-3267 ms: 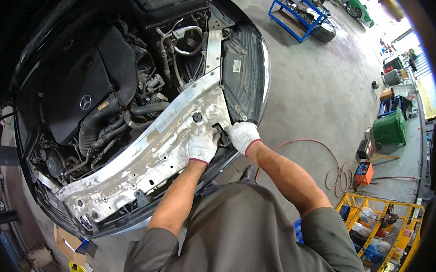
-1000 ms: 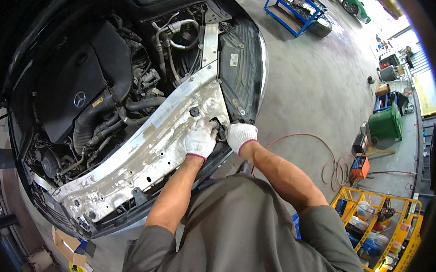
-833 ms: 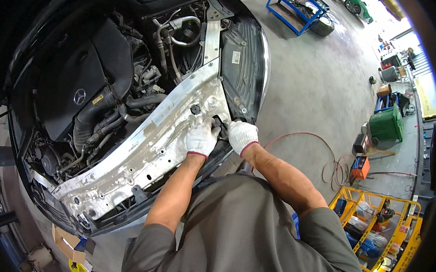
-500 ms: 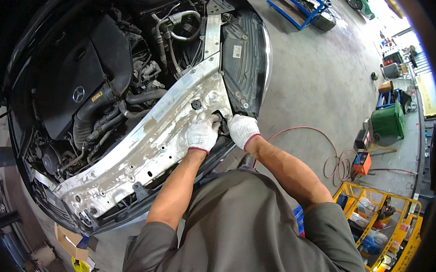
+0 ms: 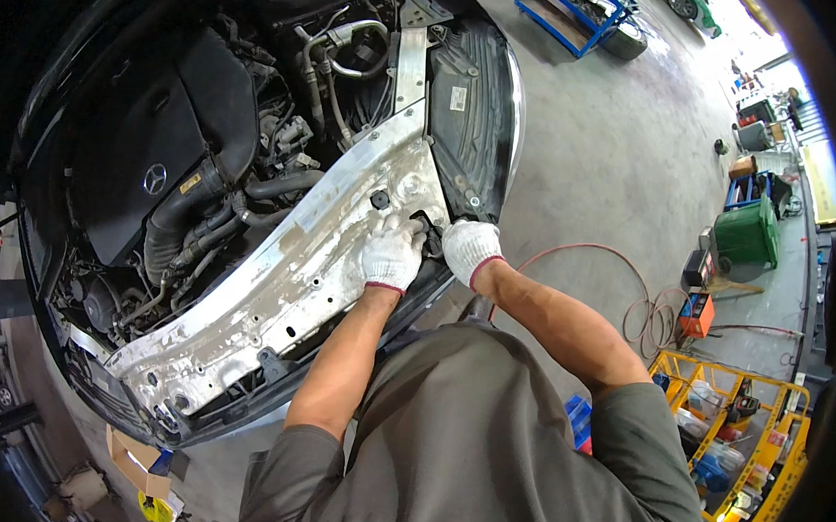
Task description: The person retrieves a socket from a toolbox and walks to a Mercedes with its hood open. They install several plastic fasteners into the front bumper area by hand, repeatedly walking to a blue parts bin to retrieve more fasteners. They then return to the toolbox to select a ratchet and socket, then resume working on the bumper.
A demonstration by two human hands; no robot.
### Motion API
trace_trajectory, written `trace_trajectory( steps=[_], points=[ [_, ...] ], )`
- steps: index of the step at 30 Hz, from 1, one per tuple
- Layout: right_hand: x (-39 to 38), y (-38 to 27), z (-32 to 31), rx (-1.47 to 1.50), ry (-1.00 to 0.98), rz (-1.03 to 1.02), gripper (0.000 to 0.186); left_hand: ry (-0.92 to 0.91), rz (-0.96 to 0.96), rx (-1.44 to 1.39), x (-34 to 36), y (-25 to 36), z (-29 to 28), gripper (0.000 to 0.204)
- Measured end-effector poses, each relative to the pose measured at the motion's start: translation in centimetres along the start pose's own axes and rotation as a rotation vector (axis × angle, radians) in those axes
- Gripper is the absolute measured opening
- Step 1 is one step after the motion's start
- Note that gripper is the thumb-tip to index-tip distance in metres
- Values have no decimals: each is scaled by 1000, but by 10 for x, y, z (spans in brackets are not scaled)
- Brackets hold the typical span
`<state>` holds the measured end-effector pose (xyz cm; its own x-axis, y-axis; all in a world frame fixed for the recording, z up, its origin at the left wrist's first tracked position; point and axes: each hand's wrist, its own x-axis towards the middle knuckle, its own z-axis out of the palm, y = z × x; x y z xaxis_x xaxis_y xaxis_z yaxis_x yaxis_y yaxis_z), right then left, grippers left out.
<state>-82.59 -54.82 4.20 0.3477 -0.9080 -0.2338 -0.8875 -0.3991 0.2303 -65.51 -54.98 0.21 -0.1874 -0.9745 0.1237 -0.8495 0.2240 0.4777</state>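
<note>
My left hand [image 5: 392, 255], in a white knit glove with a red cuff, rests on the scuffed silver metal panel [image 5: 255, 300] across the car's open engine bay, fingers curled at a dark latch opening [image 5: 431, 233]. Just right of it, my right hand [image 5: 471, 250], gloved the same way, is closed at the panel's edge by that opening; what either hand grips is hidden. A black plastic cover [image 5: 458, 121] runs along the bumper side above the right hand. The dark engine cover [image 5: 132, 133] and pipes lie left of the panel.
A blue wheeled cart [image 5: 558, 23] and a tyre stand at the top right. A red hose [image 5: 607, 252] loops on the floor near a green bin [image 5: 750, 236] and an orange box [image 5: 697, 313]. A yellow cart [image 5: 767, 449] is at lower right, a cardboard box [image 5: 132, 456] at lower left.
The view has shifted slightly, putting the car higher in the frame. Both gloved hands remain at the same opening, with only small changes in their finger and wrist positions.
</note>
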Motion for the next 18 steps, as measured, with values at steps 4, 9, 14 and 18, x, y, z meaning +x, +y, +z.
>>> trace_trajectory(
  steps=[4,9,14,18],
  points=[
    [-1,1,3,56,45,-3,18,28,42,15,-1,1,-3,24],
    [6,2,7,7,31,-45,14,-35,-114,-33,2,13,-11,28],
    [3,0,-4,-43,-16,-36,16,-20,9,11,-3,3,-5,25],
    [5,7,-1,50,68,-72,16,-86,-29,23,-1,9,-13,30]
  ],
)
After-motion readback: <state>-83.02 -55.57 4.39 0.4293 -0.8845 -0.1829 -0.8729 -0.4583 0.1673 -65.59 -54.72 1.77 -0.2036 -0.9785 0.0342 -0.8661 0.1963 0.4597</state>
